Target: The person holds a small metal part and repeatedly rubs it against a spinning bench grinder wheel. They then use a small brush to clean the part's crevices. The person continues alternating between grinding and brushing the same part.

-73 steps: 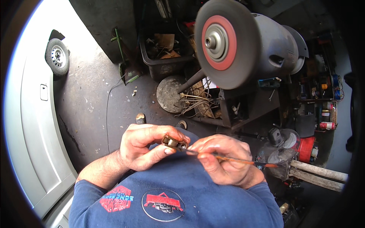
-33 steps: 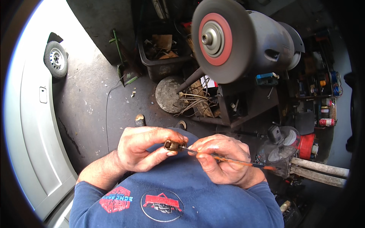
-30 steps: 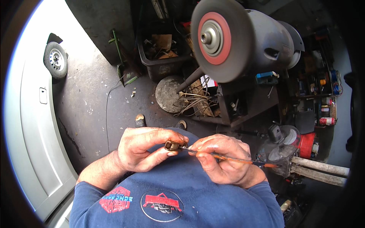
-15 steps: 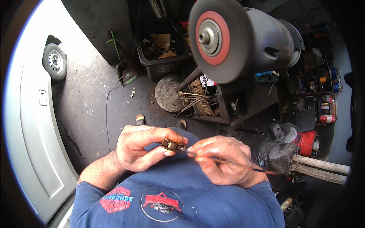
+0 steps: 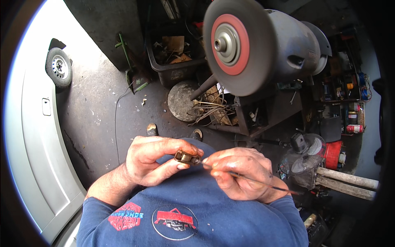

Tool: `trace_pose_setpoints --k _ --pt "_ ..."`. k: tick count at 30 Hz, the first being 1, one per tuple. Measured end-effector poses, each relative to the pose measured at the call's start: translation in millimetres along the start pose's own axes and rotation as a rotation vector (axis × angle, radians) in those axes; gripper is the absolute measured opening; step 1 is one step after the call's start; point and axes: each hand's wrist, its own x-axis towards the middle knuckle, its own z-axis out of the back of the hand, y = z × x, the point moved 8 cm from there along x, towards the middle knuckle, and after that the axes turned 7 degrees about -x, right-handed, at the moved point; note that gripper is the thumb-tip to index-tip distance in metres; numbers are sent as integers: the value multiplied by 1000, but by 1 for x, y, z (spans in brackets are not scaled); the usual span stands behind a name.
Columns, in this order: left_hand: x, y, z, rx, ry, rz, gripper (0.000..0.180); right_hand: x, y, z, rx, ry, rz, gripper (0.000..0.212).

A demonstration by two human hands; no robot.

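My left hand (image 5: pixel 154 159) pinches a small, dark, oily metal part (image 5: pixel 186 158) between thumb and fingertips, in front of my blue shirt. The part looks like a roller rocker arm, with a brighter cylinder in its middle. My right hand (image 5: pixel 242 173) grips a thin dark rod (image 5: pixel 263 182) between thumb and fingers. The rod's inner end meets the right end of the metal part; whether it goes into a hole is too small to tell. Its outer end sticks out past my right hand, slanting down to the right.
A grinder (image 5: pixel 288 45) with a large grey wheel (image 5: pixel 259 45) stands ahead on a post with a round base (image 5: pixel 181 101). Beyond are a black bin (image 5: pixel 177 74) and a metal stand (image 5: pixel 267 119). A fan (image 5: pixel 306 154) is right; a pale vehicle (image 5: pixel 37 144) is left.
The rod's outer end has tipped slightly lower and looks darker. The grinder appears a little lower in the picture. Both hands keep nearly the same place and hold.
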Motion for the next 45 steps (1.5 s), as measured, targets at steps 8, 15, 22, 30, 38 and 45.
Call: trace_pose_setpoints --k 8,15,22,30,38,45 --pt "-2 5 -2 -97 -20 28 25 0 2 -4 -13 64 67 18" --pt "-2 13 1 -244 -75 21 31 -15 -14 10 185 -102 -239 16" --pt "-6 9 3 -202 -104 15 33 -24 -19 4 278 -150 -307 17" --pt "-11 7 -1 -153 -54 7 27 -32 -18 0 314 -196 -359 13" --pt "-18 10 -8 -271 -168 187 31 -39 -19 -6 373 -297 -357 14" --pt "-16 16 -19 -370 -73 202 25 -39 -15 -4 245 -228 -343 15"
